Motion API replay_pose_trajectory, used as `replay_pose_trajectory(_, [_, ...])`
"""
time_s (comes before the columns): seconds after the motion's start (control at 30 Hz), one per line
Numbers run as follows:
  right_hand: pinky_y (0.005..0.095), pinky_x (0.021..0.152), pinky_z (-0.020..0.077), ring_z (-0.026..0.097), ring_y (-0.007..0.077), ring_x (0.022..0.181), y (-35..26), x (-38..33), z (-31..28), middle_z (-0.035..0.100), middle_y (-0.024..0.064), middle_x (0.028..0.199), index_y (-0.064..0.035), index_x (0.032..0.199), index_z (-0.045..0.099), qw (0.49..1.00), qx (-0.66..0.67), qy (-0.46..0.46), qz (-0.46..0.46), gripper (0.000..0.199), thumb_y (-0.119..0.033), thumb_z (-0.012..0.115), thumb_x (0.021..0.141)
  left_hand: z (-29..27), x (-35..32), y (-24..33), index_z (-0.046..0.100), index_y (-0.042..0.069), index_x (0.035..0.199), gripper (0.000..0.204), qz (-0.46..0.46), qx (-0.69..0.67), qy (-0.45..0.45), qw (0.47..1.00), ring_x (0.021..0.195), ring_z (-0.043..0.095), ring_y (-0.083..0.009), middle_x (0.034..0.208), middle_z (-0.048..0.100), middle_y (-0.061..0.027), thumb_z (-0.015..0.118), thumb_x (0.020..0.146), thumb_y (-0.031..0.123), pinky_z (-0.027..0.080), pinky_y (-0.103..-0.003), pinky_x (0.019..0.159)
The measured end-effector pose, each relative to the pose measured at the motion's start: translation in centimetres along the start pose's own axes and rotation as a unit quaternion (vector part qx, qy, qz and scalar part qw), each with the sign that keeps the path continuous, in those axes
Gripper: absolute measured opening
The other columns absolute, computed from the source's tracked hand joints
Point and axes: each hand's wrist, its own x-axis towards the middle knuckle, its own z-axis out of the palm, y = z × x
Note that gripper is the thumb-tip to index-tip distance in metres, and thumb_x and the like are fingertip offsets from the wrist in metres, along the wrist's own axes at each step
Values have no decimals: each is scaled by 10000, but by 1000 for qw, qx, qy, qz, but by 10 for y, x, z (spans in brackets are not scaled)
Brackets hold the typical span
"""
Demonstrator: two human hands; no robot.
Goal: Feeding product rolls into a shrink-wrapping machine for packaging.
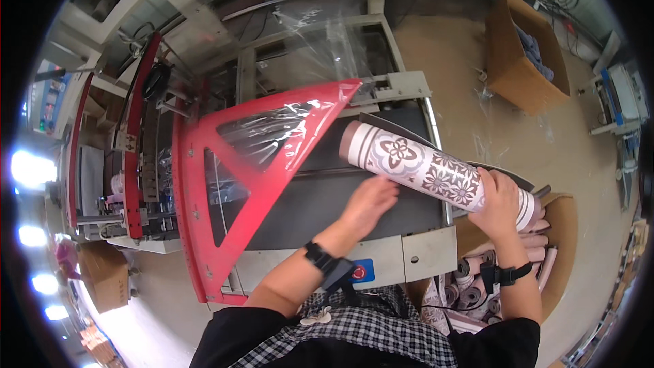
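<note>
A rolled mat [426, 169] with a brown, grey and pale pink flower pattern lies slanted above the dark bed [320, 204] of a machine. Near its right end, my right hand [496, 199] is wrapped round it from above. My left hand [370, 203] is just below the roll's left half, its fingers curled in and nothing visible in them. Whether its fingertips touch the roll, I cannot tell. To the left of the roll is a red triangular frame [253, 201], with clear plastic film [272, 129] stretched at its upper part.
At my right, a cardboard box [562, 245] holds several rolled mats [470, 293]. Another open box [521, 54] stands on the floor at the far right. The machine's front edge bears a red button [359, 272]. Red upright bars [134, 157] rise at the left.
</note>
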Motion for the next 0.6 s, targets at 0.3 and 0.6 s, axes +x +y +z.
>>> replay_pose_trajectory(0.3, [424, 858, 407, 522, 338, 963, -48, 110, 56, 545, 132, 1032, -92, 1145, 525, 984, 80, -54, -147, 720, -168, 741, 462, -37, -45, 71, 405, 17, 1238, 424, 249, -172, 93, 949, 1186, 451, -233, 1270, 473, -119, 493, 929, 294, 386, -326, 998])
replay_pose_trajectory(0.6, [424, 799, 456, 570, 363, 898, -180, 171, 113, 603, 164, 951, -49, 1081, 532, 948, 203, -125, -213, 709, -238, 819, 461, -28, -36, 73, 402, 6, 1241, 405, 240, -222, 118, 938, 1201, 450, -236, 1288, 464, -160, 464, 942, 272, 381, -323, 1005])
